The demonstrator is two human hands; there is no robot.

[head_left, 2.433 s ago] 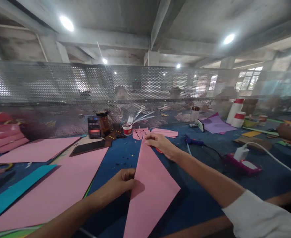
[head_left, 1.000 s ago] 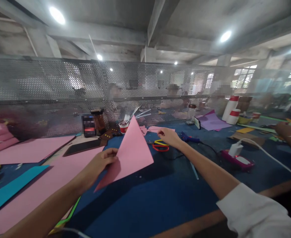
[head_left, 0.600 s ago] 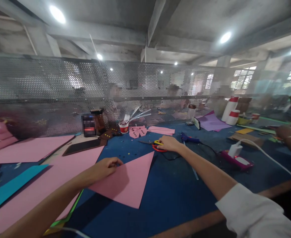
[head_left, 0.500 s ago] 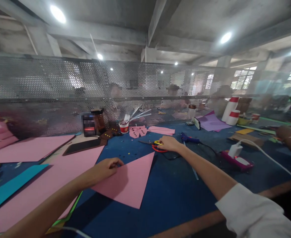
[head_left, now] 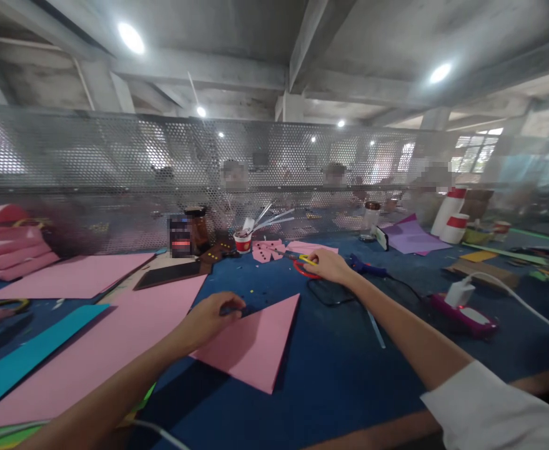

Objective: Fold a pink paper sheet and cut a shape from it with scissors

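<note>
My left hand (head_left: 215, 320) has its fingers curled at the top left edge of a folded-looking pink paper sheet (head_left: 260, 347), gripping it tilted above the blue table. Its thumb and part of its grip are hidden. Further forward, my right hand (head_left: 331, 265) is closed on a pair of scissors (head_left: 303, 269) with red and yellow handles. Their blades point left and away, towards a pink paper cutout with black dots (head_left: 268, 250). A blue glue gun (head_left: 366, 265) lies just right of this hand, its black cable trailing over the table.
On the left, large pink sheets (head_left: 157, 312) lie beneath a dark phone (head_left: 167, 275) and a teal strip (head_left: 40, 340). A red and white cup (head_left: 243, 242) stands at the back. To the right are a magenta power strip (head_left: 471, 315) and purple paper (head_left: 412, 236). A perforated metal screen (head_left: 274, 150) closes the far side.
The scissors have lifted and their blades have swung to point further away. My left hand still grips the pink sheet. The whole view has shifted slightly left.
</note>
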